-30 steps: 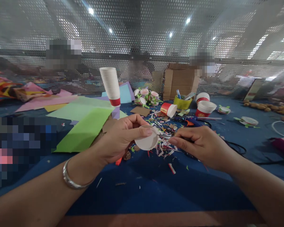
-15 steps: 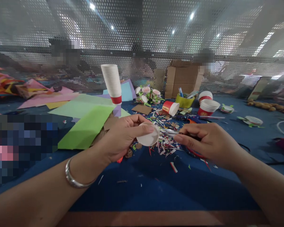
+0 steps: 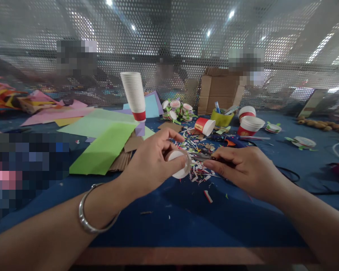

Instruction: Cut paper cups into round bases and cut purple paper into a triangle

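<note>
My left hand [image 3: 155, 160] grips a small white round paper cup base [image 3: 178, 165] between thumb and fingers, its flat face towards me. The index finger is raised off it. Opposite, my right hand [image 3: 241, 165] is closed around a pair of scissors [image 3: 200, 156], whose blades point left, close to the rim of the cup base. Whether the blades touch the rim I cannot tell. Beneath both hands lies a heap of red, white and green paper scraps [image 3: 196, 175] on the blue cloth [image 3: 172, 222].
A tall paper cup stack [image 3: 134, 94] stands behind green paper sheets [image 3: 104, 150]. Further back are small turtle-like paper crafts [image 3: 176, 109], a tipped red cup [image 3: 202, 126], a yellow-green container [image 3: 222, 119], a glue gun [image 3: 237, 142] and more cups [image 3: 251, 126]. Cardboard [image 3: 220, 90] leans at the back.
My left hand has turned the cup base slightly and lifted its index finger from it. The scissors have shifted a little left with my right hand.
</note>
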The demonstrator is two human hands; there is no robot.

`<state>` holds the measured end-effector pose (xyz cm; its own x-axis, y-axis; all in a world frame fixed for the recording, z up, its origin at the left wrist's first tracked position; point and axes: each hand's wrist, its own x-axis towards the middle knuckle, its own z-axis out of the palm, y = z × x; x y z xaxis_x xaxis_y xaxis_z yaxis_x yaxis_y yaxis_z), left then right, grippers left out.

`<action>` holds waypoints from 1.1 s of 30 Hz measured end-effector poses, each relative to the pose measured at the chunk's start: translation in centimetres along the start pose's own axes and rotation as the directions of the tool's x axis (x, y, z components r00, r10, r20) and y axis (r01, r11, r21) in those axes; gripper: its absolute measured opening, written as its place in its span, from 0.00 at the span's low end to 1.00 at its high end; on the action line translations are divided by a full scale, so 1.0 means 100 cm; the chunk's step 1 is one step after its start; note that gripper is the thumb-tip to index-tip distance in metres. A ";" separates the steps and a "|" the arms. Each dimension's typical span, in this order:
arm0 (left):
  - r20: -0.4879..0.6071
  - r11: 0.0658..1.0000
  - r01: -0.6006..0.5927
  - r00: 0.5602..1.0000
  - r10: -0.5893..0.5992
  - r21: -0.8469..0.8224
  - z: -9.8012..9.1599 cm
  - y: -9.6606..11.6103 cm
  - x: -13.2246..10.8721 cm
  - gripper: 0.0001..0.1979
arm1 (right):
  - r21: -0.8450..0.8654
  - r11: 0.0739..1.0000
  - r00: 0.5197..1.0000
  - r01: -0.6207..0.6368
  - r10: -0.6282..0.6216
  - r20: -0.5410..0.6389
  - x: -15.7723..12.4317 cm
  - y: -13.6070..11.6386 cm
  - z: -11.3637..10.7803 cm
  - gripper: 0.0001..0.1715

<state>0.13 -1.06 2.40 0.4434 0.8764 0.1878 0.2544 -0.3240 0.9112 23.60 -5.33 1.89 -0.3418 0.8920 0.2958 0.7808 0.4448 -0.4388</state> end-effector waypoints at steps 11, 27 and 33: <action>0.008 0.977 -0.126 0.992 0.127 0.172 0.004 -0.002 -0.009 0.22 | -0.022 0.999 0.999 0.038 -0.037 0.040 0.002 -0.004 0.001 0.25; -0.006 0.925 -0.155 0.986 0.167 0.347 0.003 0.002 -0.011 0.23 | -0.033 0.999 0.998 0.041 -0.040 0.041 0.001 -0.006 0.001 0.27; 0.018 0.924 -0.178 0.983 0.183 0.340 0.003 0.000 -0.010 0.23 | -0.035 0.999 0.998 0.040 -0.038 0.053 0.001 -0.007 0.002 0.27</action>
<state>-0.03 -2.11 2.11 0.4978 0.7958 0.3449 0.4478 -0.5764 0.6835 22.96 -5.55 2.06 -0.3988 0.8775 0.2666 0.7842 0.4770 -0.3968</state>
